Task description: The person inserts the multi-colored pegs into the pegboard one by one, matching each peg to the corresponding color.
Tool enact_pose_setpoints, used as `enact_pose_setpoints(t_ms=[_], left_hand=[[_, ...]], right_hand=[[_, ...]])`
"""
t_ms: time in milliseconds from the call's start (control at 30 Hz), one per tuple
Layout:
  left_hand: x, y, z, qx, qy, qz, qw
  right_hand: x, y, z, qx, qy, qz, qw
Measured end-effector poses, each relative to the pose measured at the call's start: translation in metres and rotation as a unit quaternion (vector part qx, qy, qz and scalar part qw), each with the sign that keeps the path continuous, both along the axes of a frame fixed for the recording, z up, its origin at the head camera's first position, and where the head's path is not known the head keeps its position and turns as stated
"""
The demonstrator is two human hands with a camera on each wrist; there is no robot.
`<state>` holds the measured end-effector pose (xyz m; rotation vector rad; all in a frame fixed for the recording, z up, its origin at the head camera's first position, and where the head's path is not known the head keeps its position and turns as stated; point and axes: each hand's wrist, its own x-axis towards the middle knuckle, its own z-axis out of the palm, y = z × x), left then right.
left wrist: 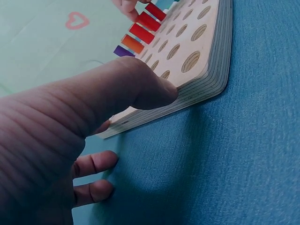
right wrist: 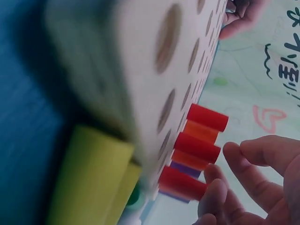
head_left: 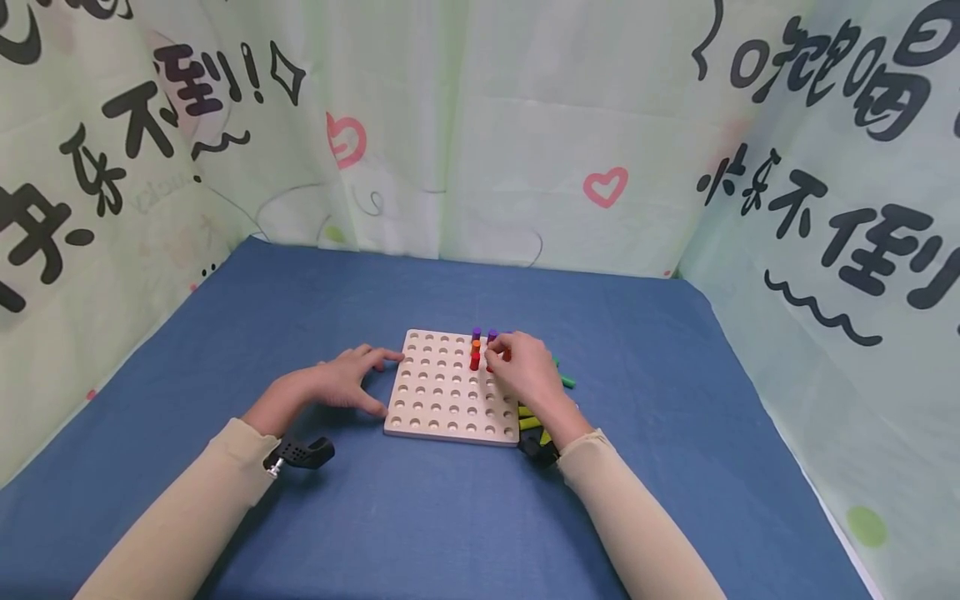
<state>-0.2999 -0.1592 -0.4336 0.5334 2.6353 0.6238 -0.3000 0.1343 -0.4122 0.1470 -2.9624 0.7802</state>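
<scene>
A pale wooden pegboard (head_left: 438, 400) with rows of round holes lies on the blue table. My left hand (head_left: 341, 379) rests at its left edge, the thumb (left wrist: 157, 91) against the near corner and a finger at the side farther back. Over the board's right part is my right hand (head_left: 525, 367), thumb beside the end of a standing red peg (right wrist: 183, 182), other fingers spread apart from it. Two more red pegs (right wrist: 208, 117) stand in the same row. Behind them are orange pegs (left wrist: 132, 43) and purple pegs (head_left: 476, 333), partly hidden by the hand.
Loose yellow pegs (head_left: 529, 422) lie against the board's right side, partly under the right wrist. Green pegs (head_left: 568, 382) lie farther back there. The blue cloth (head_left: 360, 517) covers the table, and printed curtains (head_left: 517, 183) hang around its back and sides.
</scene>
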Motion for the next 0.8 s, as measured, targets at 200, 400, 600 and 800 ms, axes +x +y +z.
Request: enact_pose_setpoints(t_ms=[200,400,600,800], left_hand=[[0.000,0.000,-0.001,0.000,-0.003,0.002,1.0000],[0.000,-0.001,-0.001,0.001,-0.003,0.000,1.0000],[0.000,-0.001,-0.002,-0.002,-0.003,0.003,1.0000],[0.000,-0.001,0.000,-0.001,-0.001,0.000,1.0000]], right_hand=[[-0.001,0.018,-0.004,-0.027,0.005,-0.007,0.9996],[-0.005,0.045,-0.007,0.018,-0.046,-0.038,0.9981],[-0.004,0.071,-0.005,0.071,-0.082,-0.044,0.9931],[-0.001,0.086,0.002,0.092,-0.108,-0.043,0.9889]])
